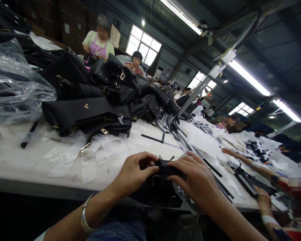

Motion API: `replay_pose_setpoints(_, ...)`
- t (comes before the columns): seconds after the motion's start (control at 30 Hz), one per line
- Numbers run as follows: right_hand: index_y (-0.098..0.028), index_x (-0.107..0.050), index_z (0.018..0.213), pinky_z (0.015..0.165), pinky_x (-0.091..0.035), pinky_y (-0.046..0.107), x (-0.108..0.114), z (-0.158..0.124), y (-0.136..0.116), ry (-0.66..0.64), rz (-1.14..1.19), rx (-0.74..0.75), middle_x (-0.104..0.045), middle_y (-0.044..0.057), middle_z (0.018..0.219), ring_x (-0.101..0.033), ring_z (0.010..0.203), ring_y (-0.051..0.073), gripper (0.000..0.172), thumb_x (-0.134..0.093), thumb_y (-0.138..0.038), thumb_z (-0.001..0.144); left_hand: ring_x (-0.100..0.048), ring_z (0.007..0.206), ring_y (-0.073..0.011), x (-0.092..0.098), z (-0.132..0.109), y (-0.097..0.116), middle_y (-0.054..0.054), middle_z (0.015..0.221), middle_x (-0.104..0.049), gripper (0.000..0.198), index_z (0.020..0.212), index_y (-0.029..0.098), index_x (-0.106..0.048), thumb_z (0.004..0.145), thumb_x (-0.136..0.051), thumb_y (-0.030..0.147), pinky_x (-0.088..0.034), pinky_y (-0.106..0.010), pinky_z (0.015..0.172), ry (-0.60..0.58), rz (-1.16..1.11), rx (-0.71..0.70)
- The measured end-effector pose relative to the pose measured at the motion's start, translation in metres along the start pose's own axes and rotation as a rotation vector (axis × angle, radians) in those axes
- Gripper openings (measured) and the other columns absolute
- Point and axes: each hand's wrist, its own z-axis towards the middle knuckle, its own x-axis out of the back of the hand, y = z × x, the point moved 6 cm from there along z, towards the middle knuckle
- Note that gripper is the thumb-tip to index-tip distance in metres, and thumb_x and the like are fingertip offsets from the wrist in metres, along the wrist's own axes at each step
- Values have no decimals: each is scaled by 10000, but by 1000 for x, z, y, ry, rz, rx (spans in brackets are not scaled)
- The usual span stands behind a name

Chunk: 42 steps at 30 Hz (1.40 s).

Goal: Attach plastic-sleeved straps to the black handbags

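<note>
A black handbag (157,192) with small gold-coloured metal fittings rests at the table's front edge, close to my body. My left hand (136,172) pinches the bag's upper part between thumb and fingertips. From the other side, my right hand (194,175) grips the same upper part, thumb in front and fingers over the top. Between the two hands runs a black strap-like piece (163,163). The bag's lower part is dark and hard to make out. Clear plastic (180,192) shows under my right hand.
A heap of black bags (115,90) with gold buckles lies across the table, beside clear plastic wrap (17,83). Scraps of white paper (62,154) and black strips (153,138) are scattered around. A metal pole (195,90) rises behind. At right, a co-worker's hands (263,199) handle black pieces.
</note>
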Motion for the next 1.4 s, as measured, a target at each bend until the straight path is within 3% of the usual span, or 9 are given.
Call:
replay_pose_setpoints(0.37, -303, -712, 1019, 1113, -290, 535, 9, 14, 10, 37, 1, -58, -766, -8, 903, -685, 895, 223, 253, -778, -241, 783, -703, 898, -262, 154, -43, -42, -52, 921, -758, 439, 1003, 208, -695, 707, -733, 530, -557, -340, 804, 443, 368, 177)
replay_pose_setpoints(0.5, -292, -711, 995, 1091, -342, 513, 6, 21, 12, 51, 60, -12, -764, 4, 933, -686, 890, 220, 218, -716, -185, 805, -711, 899, -284, 175, -57, -62, -42, 898, -760, 430, 976, 227, -702, 719, -694, 572, -563, -351, 796, 435, 467, 249)
replay_pose_setpoints(0.7, -247, -613, 1206, 967, -492, 377, 10, 22, 22, 206, 134, 28, -723, 35, 991, -655, 1020, 209, 525, -491, 10, 765, -584, 1176, -328, 106, -29, -1, -105, 1203, -685, 322, 1093, 224, -708, 860, -585, 409, -403, -491, 1064, 422, 777, -176)
replay_pose_setpoints(0.77, -256, -593, 1236, 1008, -479, 402, 15, 24, 24, 267, 111, 65, -728, 19, 949, -660, 1027, 211, 548, -481, 9, 770, -548, 1245, -293, 60, -7, 30, -85, 1332, -631, 345, 1208, 245, -664, 912, -544, 376, -376, -455, 1099, 245, 689, -305)
replay_pose_setpoints(0.93, -260, -476, 1400, 1153, -335, 505, 40, 13, 17, 425, -54, 189, -699, 51, 1212, -640, 1130, 219, 613, -502, -19, 837, -663, 963, -219, -31, 38, 65, -55, 1053, -740, 248, 1089, 203, -709, 908, -588, 321, -498, -305, 873, -339, 285, -254)
replay_pose_setpoints(1.03, -312, -478, 1421, 1168, -309, 521, 47, -24, 8, 575, -120, 181, -640, 47, 1340, -573, 1252, 265, 640, -603, -66, 843, -645, 895, -200, -40, 51, 61, -52, 954, -730, 219, 984, 151, -713, 857, -669, 323, -479, -273, 806, -364, 100, -164)
replay_pose_setpoints(1.17, -338, -685, 1146, 901, -565, 384, 18, -69, 21, 750, 268, -100, -773, 28, 1003, -714, 967, 253, 321, -651, -185, 866, -625, 844, -168, -35, 54, 49, -35, 891, -700, 300, 957, 136, -684, 809, -737, 391, -438, -251, 771, -315, -91, 7)
replay_pose_setpoints(1.3, -238, -737, 1092, 869, -592, 405, -39, -53, 40, 547, 923, -463, -765, 91, 1065, -713, 1004, 287, 389, -472, -494, 968, -627, 891, -183, -46, 45, 49, -46, 916, -701, 358, 955, 139, -685, 782, -762, 443, -435, -267, 817, -391, -134, 63)
replay_pose_setpoints(1.4, -211, -732, 1111, 965, -548, 448, -46, -31, 39, 633, 1359, -537, -756, 99, 1091, -677, 1100, 302, 455, -518, -569, 928, -614, 880, -169, -52, 41, 48, -41, 917, -696, 329, 937, 137, -686, 813, -737, 437, -425, -259, 819, -393, -141, 47)
